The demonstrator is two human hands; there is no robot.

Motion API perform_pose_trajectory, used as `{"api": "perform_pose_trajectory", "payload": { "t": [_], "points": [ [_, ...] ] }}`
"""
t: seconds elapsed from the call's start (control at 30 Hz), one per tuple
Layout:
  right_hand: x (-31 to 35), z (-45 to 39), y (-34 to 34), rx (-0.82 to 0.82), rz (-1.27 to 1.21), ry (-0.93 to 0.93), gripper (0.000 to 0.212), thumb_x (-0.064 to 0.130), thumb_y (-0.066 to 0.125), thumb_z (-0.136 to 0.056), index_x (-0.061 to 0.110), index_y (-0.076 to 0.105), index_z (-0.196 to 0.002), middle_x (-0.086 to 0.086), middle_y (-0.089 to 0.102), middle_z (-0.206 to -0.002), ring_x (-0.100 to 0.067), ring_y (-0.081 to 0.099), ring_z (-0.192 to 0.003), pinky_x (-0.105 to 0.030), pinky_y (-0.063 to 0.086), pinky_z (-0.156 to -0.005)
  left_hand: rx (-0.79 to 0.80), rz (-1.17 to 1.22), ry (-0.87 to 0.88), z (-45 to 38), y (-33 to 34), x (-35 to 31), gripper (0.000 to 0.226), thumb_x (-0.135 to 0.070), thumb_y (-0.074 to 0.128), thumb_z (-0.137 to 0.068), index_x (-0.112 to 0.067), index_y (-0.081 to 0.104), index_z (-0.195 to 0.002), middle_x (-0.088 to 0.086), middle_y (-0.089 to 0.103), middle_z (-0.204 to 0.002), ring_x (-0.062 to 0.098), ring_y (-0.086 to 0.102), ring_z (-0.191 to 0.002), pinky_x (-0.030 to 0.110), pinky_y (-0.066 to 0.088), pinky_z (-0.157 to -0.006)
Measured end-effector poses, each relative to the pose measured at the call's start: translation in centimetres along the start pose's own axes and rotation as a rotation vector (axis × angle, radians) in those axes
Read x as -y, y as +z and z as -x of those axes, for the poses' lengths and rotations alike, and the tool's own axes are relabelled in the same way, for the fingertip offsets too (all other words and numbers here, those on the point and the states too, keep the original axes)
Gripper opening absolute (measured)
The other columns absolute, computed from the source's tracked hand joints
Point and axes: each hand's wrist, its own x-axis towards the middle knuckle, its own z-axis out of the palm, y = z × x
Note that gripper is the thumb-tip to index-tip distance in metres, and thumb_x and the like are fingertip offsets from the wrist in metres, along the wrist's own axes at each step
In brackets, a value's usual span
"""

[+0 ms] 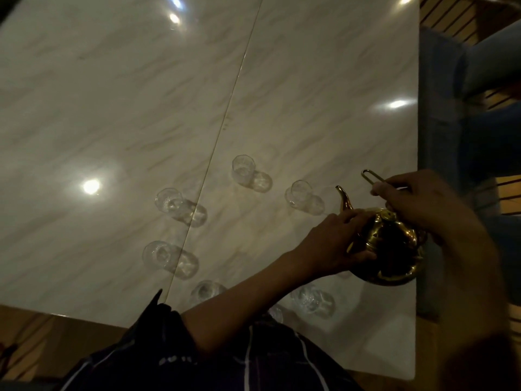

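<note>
Head camera, nearest first: one dark striped sleeve (197, 348) fills the bottom, and beyond it seven clear glasses (169, 258) stand in a loose ring on the pale marble table (112, 108), one half hidden by the forearm. One gold teapot (394, 275) is at the table's right edge, with the left grip (332, 241) curled around its side and the right grip (417, 198) pinching its thin wire handle (372, 176). One blue chair (451, 136) stands past that edge.
</note>
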Motion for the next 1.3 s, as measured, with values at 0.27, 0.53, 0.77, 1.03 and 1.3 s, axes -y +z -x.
{"api": "perform_pose_trajectory", "payload": {
  "t": [0.27, 0.53, 0.77, 1.03, 1.3],
  "points": [
    [-0.2, -1.2, 1.1, 0.008, -0.043, -0.002, 0.027, 0.037, 0.058, -0.093, 0.018, 0.073, -0.102, 0.004, 0.064, -0.083, -0.016, 0.064, -0.084, -0.042, 0.052, -0.083, 0.061, -0.035, -0.071, -0.5, 0.0, 1.0, 0.081, -0.037, 0.073, -0.091, -0.018, 0.032, -0.157, 0.012, 0.038, -0.158, 0.035, 0.049, -0.131, 0.05, 0.052, -0.096],
    [-0.3, -1.8, 2.9, -0.034, -0.093, 0.03, 0.034, 0.039, 0.059, -0.091, 0.013, 0.073, -0.107, -0.005, 0.064, -0.093, -0.026, 0.064, -0.097, -0.046, 0.053, -0.089, 0.079, -0.061, -0.136, -0.7, 0.6, 2.5, 0.081, -0.037, 0.074, -0.09, -0.017, 0.033, -0.157, 0.014, 0.038, -0.157, 0.039, 0.049, -0.13, 0.053, 0.052, -0.095],
    [0.4, -1.9, 5.3, -0.024, -0.127, -0.009, 0.028, 0.037, 0.057, -0.092, 0.015, 0.074, -0.094, -0.007, 0.068, -0.093, -0.024, 0.066, -0.089, -0.045, 0.059, -0.075, 0.044, -0.076, -0.168, 0.1, 0.4, 4.6, 0.078, -0.037, 0.074, -0.088, -0.02, 0.036, -0.154, 0.01, 0.042, -0.154, 0.036, 0.051, -0.128, 0.055, 0.055, -0.089],
    [3.4, -2.5, 8.7, -0.022, -0.148, -0.094, 0.032, 0.038, 0.056, -0.091, 0.012, 0.074, -0.086, -0.009, 0.072, -0.085, -0.025, 0.068, -0.082, -0.048, 0.058, -0.076, -0.063, -0.059, -0.219, 3.3, -2.9, 6.5, 0.078, -0.031, 0.078, -0.083, -0.016, 0.043, -0.151, 0.011, 0.044, -0.155, 0.038, 0.05, -0.133, 0.055, 0.049, -0.101],
    [8.3, -3.4, 11.2, -0.005, -0.125, -0.185, 0.032, 0.041, 0.055, -0.09, 0.017, 0.074, -0.081, -0.008, 0.07, -0.092, -0.022, 0.067, -0.088, -0.04, 0.056, -0.081, -0.199, 0.007, -0.284, 6.0, -6.2, 8.6, 0.077, -0.035, 0.08, -0.082, -0.019, 0.047, -0.15, 0.007, 0.048, -0.152, 0.03, 0.053, -0.129, 0.04, 0.047, -0.103]
  ]
}}
